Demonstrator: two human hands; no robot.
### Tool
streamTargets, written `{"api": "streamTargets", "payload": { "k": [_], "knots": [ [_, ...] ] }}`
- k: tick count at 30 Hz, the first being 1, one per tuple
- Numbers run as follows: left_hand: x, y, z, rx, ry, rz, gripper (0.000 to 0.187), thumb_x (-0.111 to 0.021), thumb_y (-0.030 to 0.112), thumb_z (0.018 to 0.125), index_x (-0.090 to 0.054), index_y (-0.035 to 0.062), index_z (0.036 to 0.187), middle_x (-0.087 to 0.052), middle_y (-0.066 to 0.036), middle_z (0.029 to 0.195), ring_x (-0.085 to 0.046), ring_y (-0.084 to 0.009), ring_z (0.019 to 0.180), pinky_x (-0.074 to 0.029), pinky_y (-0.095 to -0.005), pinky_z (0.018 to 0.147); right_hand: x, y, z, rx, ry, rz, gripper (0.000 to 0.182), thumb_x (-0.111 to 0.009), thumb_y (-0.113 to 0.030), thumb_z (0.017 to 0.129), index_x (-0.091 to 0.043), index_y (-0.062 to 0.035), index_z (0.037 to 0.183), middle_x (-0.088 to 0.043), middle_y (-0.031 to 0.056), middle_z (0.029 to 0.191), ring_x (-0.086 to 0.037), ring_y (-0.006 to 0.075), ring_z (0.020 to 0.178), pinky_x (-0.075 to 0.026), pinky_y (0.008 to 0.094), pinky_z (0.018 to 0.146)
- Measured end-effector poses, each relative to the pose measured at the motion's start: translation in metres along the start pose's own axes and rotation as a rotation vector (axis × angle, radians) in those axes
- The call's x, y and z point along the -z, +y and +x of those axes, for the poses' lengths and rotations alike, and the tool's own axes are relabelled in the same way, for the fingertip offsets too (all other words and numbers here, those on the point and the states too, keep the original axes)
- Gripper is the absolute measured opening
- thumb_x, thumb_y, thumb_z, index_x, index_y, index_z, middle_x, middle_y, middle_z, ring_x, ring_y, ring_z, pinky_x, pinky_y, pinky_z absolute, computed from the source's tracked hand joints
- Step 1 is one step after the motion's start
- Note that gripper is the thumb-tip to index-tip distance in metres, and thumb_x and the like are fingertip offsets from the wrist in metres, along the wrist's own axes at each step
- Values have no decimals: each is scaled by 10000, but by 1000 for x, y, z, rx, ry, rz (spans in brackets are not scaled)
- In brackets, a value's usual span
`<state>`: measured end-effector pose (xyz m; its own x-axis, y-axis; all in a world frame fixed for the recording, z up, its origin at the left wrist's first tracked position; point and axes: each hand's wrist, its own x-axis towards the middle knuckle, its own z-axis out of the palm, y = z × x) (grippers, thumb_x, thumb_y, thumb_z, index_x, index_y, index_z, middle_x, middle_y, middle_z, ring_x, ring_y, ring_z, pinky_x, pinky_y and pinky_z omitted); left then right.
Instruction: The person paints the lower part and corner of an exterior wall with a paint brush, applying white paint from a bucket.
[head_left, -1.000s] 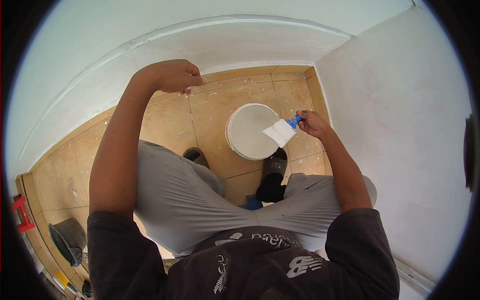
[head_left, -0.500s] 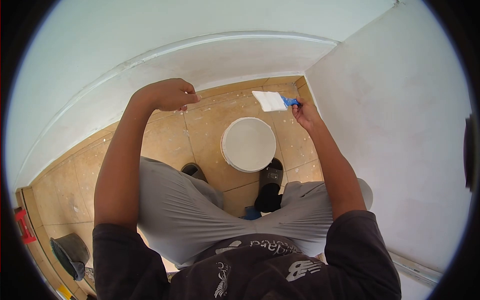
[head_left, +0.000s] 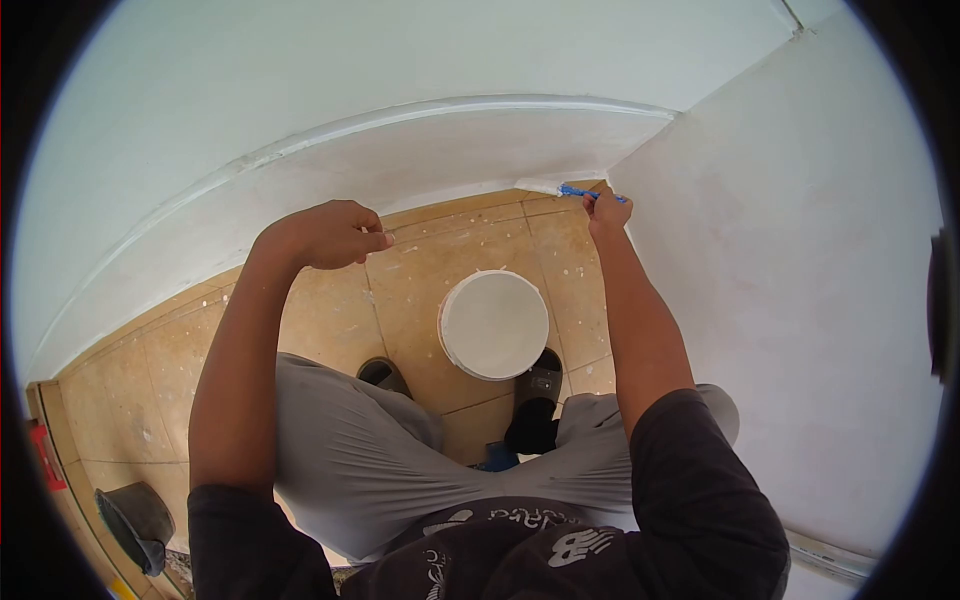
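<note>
A paintbrush (head_left: 577,191) with a blue handle is gripped in my right hand (head_left: 608,210), close to the corner of the room. Seen nearly edge-on, its white-coated bristles lie along the bottom of the white wall (head_left: 470,160), right at the tile skirting. My left hand (head_left: 335,233) hangs out in front at the left, fingers curled in toward the thumb, with nothing showing in it. Between my feet and the wall stands a round white bucket (head_left: 443,332), pale inside, with smears on its rim.
Tan floor tiles (head_left: 410,280) carry scattered white specks. My sandals (head_left: 540,380) are just behind the bucket. A second wall (head_left: 790,270) rises close on the right. At the lower left are a dark bucket (head_left: 140,515) and a red object (head_left: 46,457). A blue item (head_left: 497,457) lies under me.
My right hand has carried the paintbrush forward to the wall's foot and turned it from broadside to edge-on. The view has tilted up slightly; my left hand keeps its curled pose.
</note>
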<state>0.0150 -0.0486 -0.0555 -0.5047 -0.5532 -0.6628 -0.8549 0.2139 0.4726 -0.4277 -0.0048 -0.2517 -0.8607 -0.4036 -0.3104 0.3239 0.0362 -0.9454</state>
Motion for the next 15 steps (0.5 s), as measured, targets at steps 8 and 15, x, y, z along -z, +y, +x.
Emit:
{"api": "streamTargets", "payload": {
  "k": [8, 15],
  "knots": [
    [1, 7, 12, 23, -40, -18, 439, -553, 452, 952, -667, 48, 1079, -663, -63, 895, -588, -157, 781, -496, -322, 726, -27, 8, 2, 104, 54, -62, 369, -548, -30, 874, -326, 16, 1165, -574, 201, 893, -665, 259, 587, -579, 337, 487],
    [0, 14, 17, 7, -49, 23, 451, -543, 440, 962, -655, 32, 1118, -665, -81, 910, -595, -177, 749, -502, -339, 709, -41, -12, -3, 274, 105, -162, 282, -535, -26, 853, -385, 18, 1087, -572, 175, 810, -649, 228, 539, -551, 333, 465]
  ]
}}
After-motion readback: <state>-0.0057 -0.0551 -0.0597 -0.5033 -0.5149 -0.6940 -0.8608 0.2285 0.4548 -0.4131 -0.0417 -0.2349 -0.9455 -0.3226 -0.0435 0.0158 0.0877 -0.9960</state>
